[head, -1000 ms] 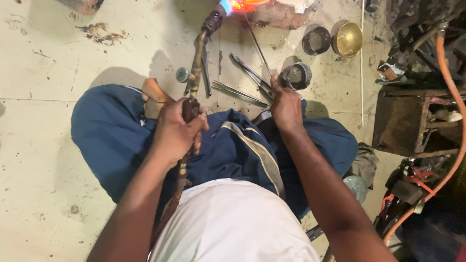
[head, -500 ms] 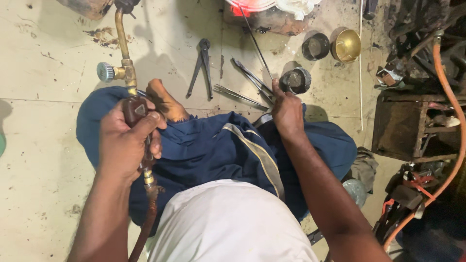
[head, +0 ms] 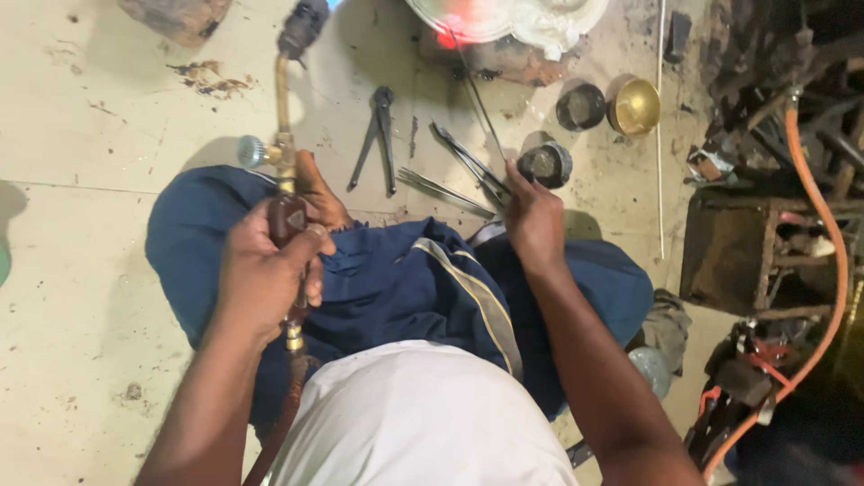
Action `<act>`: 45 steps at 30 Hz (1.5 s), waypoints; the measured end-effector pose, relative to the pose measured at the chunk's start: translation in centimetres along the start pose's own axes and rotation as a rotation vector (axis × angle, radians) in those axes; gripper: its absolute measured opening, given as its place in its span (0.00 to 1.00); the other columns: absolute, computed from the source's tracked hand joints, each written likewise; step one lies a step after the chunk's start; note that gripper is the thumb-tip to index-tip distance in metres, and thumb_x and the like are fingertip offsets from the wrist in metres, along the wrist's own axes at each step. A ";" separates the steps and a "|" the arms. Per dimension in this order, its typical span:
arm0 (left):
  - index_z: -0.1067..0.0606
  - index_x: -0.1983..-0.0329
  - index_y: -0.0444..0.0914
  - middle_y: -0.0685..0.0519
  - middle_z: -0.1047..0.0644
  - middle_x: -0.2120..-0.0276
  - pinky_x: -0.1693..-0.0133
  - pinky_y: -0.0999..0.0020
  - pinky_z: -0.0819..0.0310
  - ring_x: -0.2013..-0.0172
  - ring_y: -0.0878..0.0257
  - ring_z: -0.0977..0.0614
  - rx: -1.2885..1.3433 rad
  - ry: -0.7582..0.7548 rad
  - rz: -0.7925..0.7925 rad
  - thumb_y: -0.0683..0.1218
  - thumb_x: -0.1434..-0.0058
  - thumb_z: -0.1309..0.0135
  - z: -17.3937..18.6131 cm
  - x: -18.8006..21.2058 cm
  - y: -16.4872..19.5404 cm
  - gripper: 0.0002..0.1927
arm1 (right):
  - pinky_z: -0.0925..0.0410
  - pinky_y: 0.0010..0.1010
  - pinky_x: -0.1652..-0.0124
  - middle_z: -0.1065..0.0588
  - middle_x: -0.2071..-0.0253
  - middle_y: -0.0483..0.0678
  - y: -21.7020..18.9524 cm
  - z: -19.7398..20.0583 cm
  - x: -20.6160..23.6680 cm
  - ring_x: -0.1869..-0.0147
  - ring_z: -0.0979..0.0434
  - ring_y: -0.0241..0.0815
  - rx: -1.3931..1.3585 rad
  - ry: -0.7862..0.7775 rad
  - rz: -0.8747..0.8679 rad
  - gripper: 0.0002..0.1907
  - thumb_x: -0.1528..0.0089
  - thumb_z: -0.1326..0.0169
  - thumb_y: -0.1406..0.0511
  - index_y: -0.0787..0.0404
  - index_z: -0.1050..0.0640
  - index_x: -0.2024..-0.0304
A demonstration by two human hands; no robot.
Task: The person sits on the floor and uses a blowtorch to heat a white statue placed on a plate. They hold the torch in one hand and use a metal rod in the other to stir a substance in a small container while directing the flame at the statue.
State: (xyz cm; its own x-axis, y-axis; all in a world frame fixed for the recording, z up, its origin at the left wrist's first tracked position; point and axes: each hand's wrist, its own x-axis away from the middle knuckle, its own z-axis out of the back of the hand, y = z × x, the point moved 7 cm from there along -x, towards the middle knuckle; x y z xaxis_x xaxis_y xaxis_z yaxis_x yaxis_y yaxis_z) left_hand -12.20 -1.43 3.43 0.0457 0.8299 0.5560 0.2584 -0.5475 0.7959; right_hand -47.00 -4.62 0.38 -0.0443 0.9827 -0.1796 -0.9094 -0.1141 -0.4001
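My left hand (head: 265,279) is closed round the dark grip of a brass gas torch (head: 282,103). Its tube points up the floor to a black nozzle (head: 301,22), and a round valve knob (head: 252,151) sticks out to the left. My right hand (head: 533,216) pinches a thin metal rod (head: 472,94). The rod runs up to a red glowing spot (head: 445,38) at the edge of a white dish (head: 549,18). The nozzle stands well left of that spot. I sit cross-legged in blue trousers.
Pliers (head: 382,135) and long tweezers (head: 463,157) lie on the floor ahead. By my right hand are a small dark cup (head: 544,164), a dark bowl (head: 580,106) and a brass bowl (head: 634,106). At right are a rusty box (head: 733,256) and an orange hose (head: 823,216).
My left hand swung the torch leftward, away from the glowing piece where its flame was playing. The right hand has stayed in place with the rod.
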 end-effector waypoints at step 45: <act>0.27 0.63 0.34 0.53 0.22 0.79 0.86 0.71 0.34 0.89 0.69 0.29 -0.222 -0.066 0.043 0.40 0.38 0.47 -1.9 -1.5 1.9 0.03 | 0.29 0.33 0.65 0.21 0.67 0.52 3.2 3.4 -0.9 0.67 0.23 0.39 -0.220 -0.527 -0.489 0.23 0.42 0.49 0.76 0.61 0.21 0.44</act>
State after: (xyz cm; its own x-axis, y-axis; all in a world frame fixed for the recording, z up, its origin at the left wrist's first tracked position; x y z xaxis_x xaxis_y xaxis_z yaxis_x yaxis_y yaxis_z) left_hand -13.62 -3.95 4.55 0.1167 0.8064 0.5797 0.0370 -0.5868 0.8089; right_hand -51.25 -5.40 2.29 0.1008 0.8619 0.4969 -0.7748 0.3813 -0.5042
